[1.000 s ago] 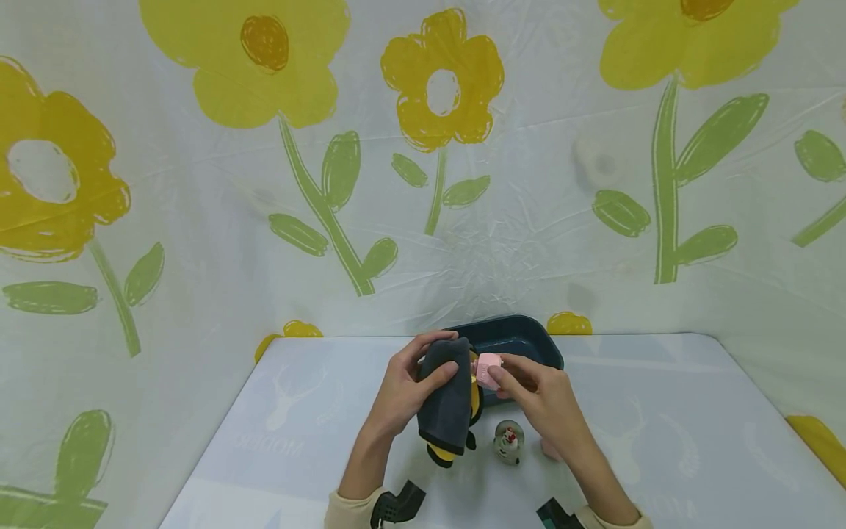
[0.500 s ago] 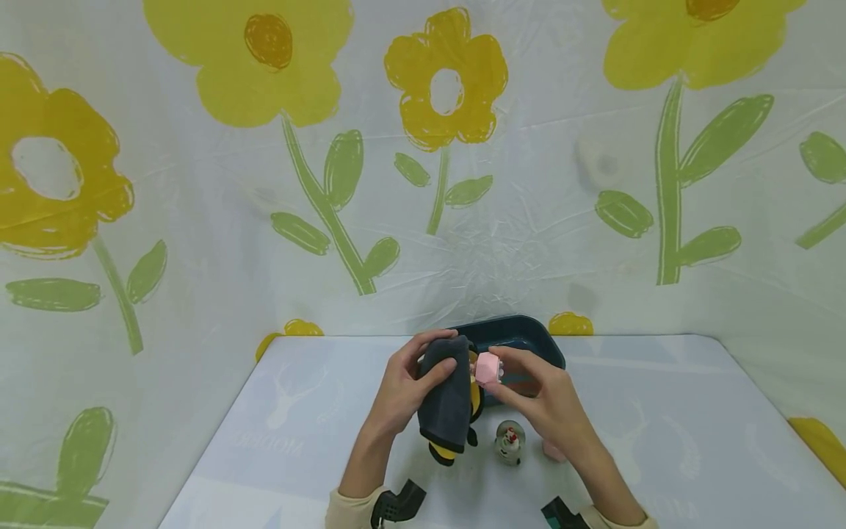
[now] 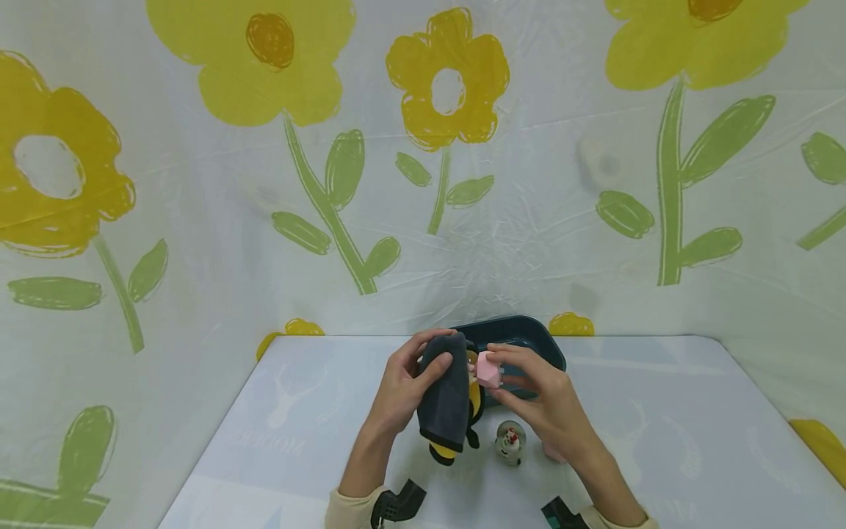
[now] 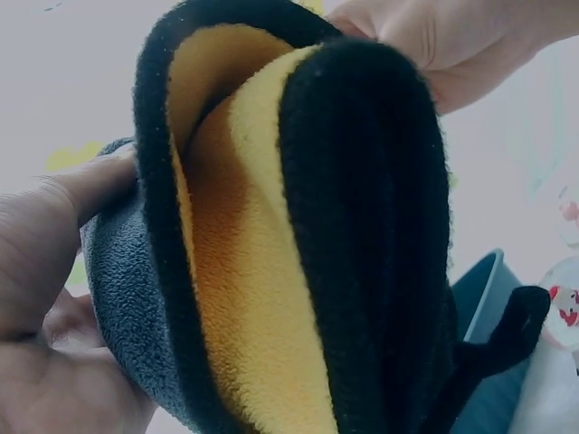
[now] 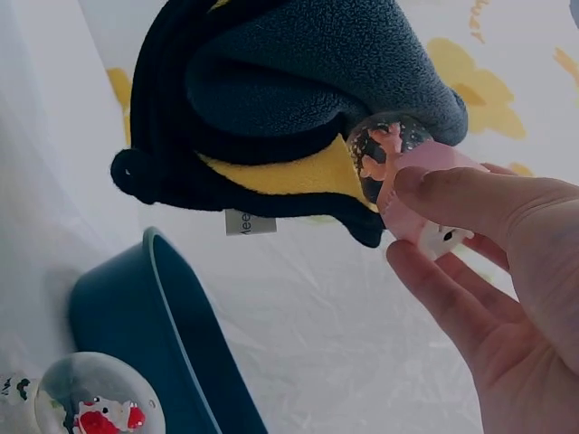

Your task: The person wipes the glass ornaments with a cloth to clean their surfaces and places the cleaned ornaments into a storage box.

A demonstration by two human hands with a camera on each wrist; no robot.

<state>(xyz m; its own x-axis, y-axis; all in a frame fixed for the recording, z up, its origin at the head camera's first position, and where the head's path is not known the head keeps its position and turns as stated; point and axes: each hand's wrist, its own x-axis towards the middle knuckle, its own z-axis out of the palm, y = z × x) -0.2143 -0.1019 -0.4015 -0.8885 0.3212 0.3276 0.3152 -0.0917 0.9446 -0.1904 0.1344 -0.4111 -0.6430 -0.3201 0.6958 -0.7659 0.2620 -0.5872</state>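
My left hand (image 3: 399, 386) grips a folded cleaning cloth (image 3: 444, 397), grey outside and yellow inside with black edging. In the left wrist view the cloth's yellow fold (image 4: 258, 253) gapes beside the left thumb. With thumb and fingers, my right hand (image 3: 551, 400) holds a small snow globe (image 5: 425, 185) by its pink faceted base. Its clear dome, with a pink figure inside, sits against the cloth's edge, partly tucked into the fold. The cloth hides part of the left fingers.
A dark teal basin (image 3: 522, 328) stands behind the hands at the table's back edge. Another snow globe (image 3: 510, 443), with a red and white figure, stands on the white table (image 3: 311, 426). A pink object (image 3: 552, 452) is partly hidden by the right forearm.
The right fingers have shifted round the pink base, spreading further apart, and the base has turned. My left hand keeps its grip on the cloth, almost still.
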